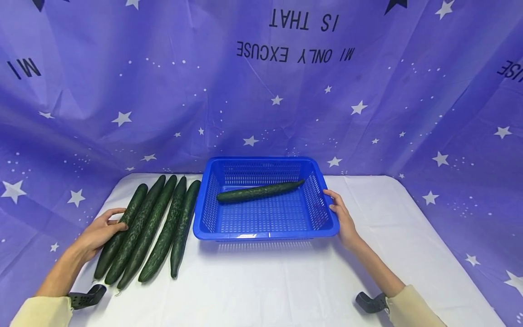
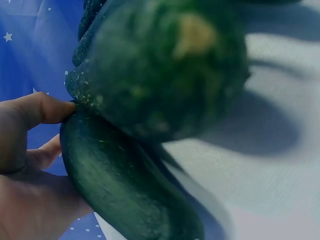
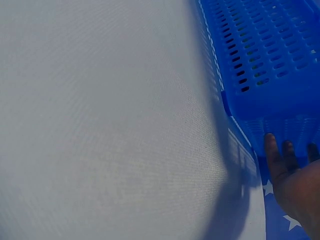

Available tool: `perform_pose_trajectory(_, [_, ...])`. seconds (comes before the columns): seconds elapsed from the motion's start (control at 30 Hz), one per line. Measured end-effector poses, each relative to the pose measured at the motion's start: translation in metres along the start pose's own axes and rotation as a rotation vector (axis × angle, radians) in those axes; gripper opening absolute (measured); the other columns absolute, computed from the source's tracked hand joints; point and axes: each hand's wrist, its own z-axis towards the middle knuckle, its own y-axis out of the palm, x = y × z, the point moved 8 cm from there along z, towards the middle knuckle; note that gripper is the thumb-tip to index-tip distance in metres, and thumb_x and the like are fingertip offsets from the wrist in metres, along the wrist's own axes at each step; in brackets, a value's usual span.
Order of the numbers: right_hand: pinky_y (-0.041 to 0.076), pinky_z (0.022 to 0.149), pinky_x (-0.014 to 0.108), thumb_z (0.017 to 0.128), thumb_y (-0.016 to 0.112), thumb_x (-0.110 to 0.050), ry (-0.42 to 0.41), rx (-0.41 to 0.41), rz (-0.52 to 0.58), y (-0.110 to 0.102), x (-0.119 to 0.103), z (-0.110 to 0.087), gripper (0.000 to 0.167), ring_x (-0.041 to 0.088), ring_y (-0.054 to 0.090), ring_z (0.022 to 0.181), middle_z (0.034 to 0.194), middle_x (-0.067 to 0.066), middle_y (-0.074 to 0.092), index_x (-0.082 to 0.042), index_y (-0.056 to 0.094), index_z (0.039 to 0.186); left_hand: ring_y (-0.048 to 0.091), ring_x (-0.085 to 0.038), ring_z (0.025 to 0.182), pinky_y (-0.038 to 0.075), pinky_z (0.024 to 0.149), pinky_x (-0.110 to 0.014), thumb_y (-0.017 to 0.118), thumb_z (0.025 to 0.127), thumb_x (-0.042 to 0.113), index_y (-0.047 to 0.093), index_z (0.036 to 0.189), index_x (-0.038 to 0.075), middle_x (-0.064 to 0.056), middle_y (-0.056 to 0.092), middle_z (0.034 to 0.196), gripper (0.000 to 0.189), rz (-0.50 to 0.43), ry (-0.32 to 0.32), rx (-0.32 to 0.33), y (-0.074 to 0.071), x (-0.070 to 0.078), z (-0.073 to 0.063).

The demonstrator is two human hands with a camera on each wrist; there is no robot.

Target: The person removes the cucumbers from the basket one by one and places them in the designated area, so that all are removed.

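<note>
My left hand (image 1: 100, 231) grips the leftmost cucumber (image 1: 136, 198), with the thumb lying across its top. In the left wrist view, thumb and fingers press against a dark green cucumber (image 2: 125, 180), while a blurred cucumber end covers much of the frame. Several more cucumbers (image 1: 163, 240) lie side by side to the right of that hand. One cucumber (image 1: 259, 192) rests inside a blue plastic basket (image 1: 265, 235). At the basket's right side, my right hand (image 1: 345, 222) touches the rim. Its fairly straight fingers (image 3: 272, 150) meet the basket's outer wall in the right wrist view.
A white cloth (image 1: 261, 286) covers the table under the basket and cucumbers. Behind and at both sides hangs a purple curtain (image 1: 229, 91) with stars and lettering. Each wrist carries a black camera mount (image 1: 87, 297).
</note>
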Motion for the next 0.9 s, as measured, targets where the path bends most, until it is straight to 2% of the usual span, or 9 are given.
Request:
perform_pose_trajectory(0.13, [0.041, 0.091, 0.026, 0.104, 0.027, -0.013, -0.003, -0.002, 0.001, -0.0001, -0.0002, 0.0004, 0.049, 0.031, 0.032, 0.123, 0.156, 0.016, 0.019, -0.006, 0.026, 0.152, 0.06, -0.011, 0.076, 0.053, 0.066, -0.033, 0.054, 0.098, 0.005, 0.016, 0.147, -0.012, -0.002, 0.06, 0.095, 0.063, 0.077, -0.016, -0.017, -0.0005, -0.0004, 0.0003])
perform_pose_trajectory(0.23, [0.039, 0.093, 0.026, 0.103, 0.028, -0.013, -0.01, -0.004, 0.003, 0.0007, -0.0014, 0.0011, 0.049, 0.029, 0.032, 0.124, 0.155, 0.016, 0.02, -0.005, 0.027, 0.152, 0.061, -0.011, 0.078, 0.053, 0.066, -0.034, 0.053, 0.099, 0.005, 0.015, 0.147, -0.012, -0.005, 0.06, 0.098, 0.063, 0.092, -0.023, -0.033, -0.0003, -0.0015, -0.0009])
perform_pose_trajectory(0.5, [0.044, 0.087, 0.027, 0.103, 0.026, -0.012, -0.016, -0.013, -0.002, 0.0022, -0.0033, 0.003, 0.048, 0.031, 0.037, 0.117, 0.152, 0.017, 0.022, -0.005, 0.027, 0.151, 0.058, -0.008, 0.081, 0.05, 0.069, -0.03, 0.053, 0.099, 0.005, 0.018, 0.145, -0.014, -0.008, 0.059, 0.102, 0.061, 0.144, 0.017, -0.034, -0.0008, -0.0023, -0.0023])
perform_pose_trajectory(0.73, [0.048, 0.084, 0.027, 0.103, 0.026, -0.012, -0.007, -0.005, 0.007, 0.0007, -0.0021, 0.0015, 0.048, 0.031, 0.041, 0.114, 0.15, 0.017, 0.023, -0.007, 0.028, 0.151, 0.054, -0.009, 0.088, 0.045, 0.072, -0.026, 0.054, 0.1, 0.008, 0.021, 0.146, -0.013, -0.025, 0.052, 0.115, 0.061, 0.227, 0.034, -0.037, -0.0001, 0.0018, -0.0014])
perform_pose_trajectory(0.9, [0.046, 0.086, 0.026, 0.103, 0.026, -0.012, -0.007, -0.006, 0.013, 0.0001, -0.0011, 0.0004, 0.048, 0.032, 0.037, 0.117, 0.152, 0.017, 0.021, -0.007, 0.027, 0.151, 0.054, -0.01, 0.088, 0.046, 0.073, -0.026, 0.055, 0.099, 0.007, 0.021, 0.146, -0.013, -0.027, 0.049, 0.117, 0.061, 0.207, 0.04, -0.054, 0.0027, 0.0042, -0.0009])
